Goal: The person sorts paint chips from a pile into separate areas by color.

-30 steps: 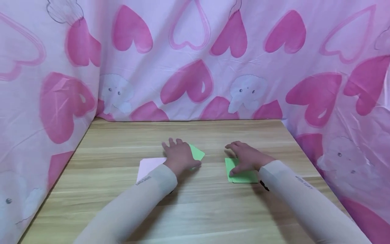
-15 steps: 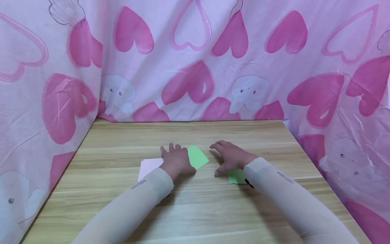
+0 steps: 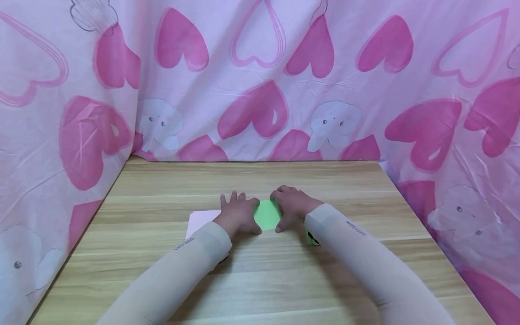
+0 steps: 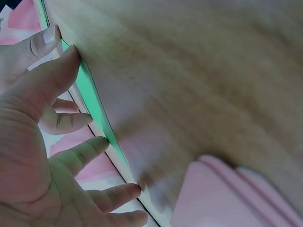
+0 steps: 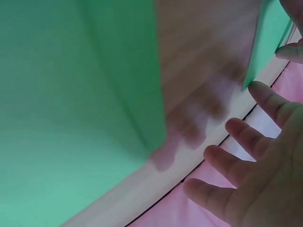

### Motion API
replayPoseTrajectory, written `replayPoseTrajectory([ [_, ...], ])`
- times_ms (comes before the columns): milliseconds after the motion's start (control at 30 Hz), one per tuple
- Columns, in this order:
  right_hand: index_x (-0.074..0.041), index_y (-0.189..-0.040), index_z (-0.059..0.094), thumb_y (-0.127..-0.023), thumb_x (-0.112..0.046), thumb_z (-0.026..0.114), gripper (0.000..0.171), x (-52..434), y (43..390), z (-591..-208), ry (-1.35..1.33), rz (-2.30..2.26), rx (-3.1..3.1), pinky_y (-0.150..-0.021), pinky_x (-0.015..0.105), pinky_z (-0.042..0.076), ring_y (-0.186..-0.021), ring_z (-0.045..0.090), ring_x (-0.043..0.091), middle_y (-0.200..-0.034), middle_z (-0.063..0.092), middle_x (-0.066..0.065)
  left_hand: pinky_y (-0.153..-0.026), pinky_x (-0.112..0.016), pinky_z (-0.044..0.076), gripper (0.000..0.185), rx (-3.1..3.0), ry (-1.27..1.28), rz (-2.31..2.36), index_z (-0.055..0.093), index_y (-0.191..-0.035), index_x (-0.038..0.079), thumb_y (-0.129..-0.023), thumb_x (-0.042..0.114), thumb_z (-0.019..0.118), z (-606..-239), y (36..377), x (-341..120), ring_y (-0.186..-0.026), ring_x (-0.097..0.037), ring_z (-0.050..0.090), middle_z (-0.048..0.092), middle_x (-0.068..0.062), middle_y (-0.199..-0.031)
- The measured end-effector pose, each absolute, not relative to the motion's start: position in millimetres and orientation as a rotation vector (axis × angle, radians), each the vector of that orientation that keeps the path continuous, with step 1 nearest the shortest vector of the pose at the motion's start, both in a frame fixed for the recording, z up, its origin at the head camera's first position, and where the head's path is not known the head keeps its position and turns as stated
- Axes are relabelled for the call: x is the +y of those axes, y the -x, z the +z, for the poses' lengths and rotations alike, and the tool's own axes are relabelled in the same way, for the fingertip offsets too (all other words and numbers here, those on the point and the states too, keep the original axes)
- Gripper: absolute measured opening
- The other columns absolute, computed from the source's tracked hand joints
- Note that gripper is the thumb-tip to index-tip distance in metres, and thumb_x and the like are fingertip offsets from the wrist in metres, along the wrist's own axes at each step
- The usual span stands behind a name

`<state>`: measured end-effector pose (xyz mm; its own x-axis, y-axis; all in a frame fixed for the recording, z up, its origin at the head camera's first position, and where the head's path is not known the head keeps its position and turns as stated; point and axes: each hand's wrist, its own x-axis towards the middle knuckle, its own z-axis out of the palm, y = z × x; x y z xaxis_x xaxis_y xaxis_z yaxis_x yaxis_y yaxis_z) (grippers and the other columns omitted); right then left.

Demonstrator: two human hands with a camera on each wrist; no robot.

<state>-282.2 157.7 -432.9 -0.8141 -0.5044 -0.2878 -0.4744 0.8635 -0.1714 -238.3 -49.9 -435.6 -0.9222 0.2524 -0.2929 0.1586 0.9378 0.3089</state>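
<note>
While the left hand (image 3: 237, 215) rests flat at one edge of the green paper (image 3: 267, 214), the right hand (image 3: 293, 205) has come across from the second green sheet (image 3: 309, 238) to meet it, fingers extended, gripping nothing. Both now frame one flat, uncreased sheet mid-counter (image 3: 260, 275); pink paper (image 3: 200, 220) lies left.

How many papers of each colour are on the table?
Green papers: 2, one between the hands, one mostly hidden under the right sleeve
Pink paper: 1
Total: 3
</note>
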Motion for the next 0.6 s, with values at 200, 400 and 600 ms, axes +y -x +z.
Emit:
replayPoseTrajectory([
  [200, -0.022, -0.135, 0.056, -0.064, -0.056, 0.098, 0.089, 151.8, 285.9, -431.7, 0.676, -0.065, 2.695, -0.097, 0.040, 0.052, -0.113, 0.051, 0.020, -0.128, 0.053, -0.001, -0.125, -0.074, 0.002, 0.099, 2.790, -0.307, 0.394, 0.049, -0.156, 0.020, -0.072, 0.050, 0.091, -440.0, 240.4, -51.5, -0.160, -0.048, 0.017, 0.039, -0.021, -0.164],
  [400, -0.020, -0.135, 0.055, -0.063, -0.057, 0.098, 0.092, 153.3, 284.8, -432.1, 0.698, -0.050, 2.721, -0.114, 0.052, 0.044, -0.117, 0.051, 0.023, -0.130, 0.054, 0.001, -0.125, -0.075, 0.005, 0.097, 2.803, -0.337, 0.391, 0.051, -0.151, 0.013, -0.071, 0.053, 0.091, -442.8, 242.3, -52.8, -0.159, -0.047, 0.020, 0.042, -0.021, -0.160],
  [600, -0.018, -0.151, 0.050, -0.063, -0.056, 0.097, 0.107, 154.2, 279.0, -431.1, 0.736, -0.071, 2.735, -0.121, 0.068, 0.032, -0.141, 0.045, 0.033, -0.153, 0.049, 0.007, -0.126, -0.073, 0.004, 0.099, 2.820, -0.365, 0.398, 0.049, -0.152, 0.013, -0.071, 0.052, 0.092, -440.0, 242.1, -53.4, -0.160, -0.047, 0.019, 0.040, -0.020, -0.163],
])
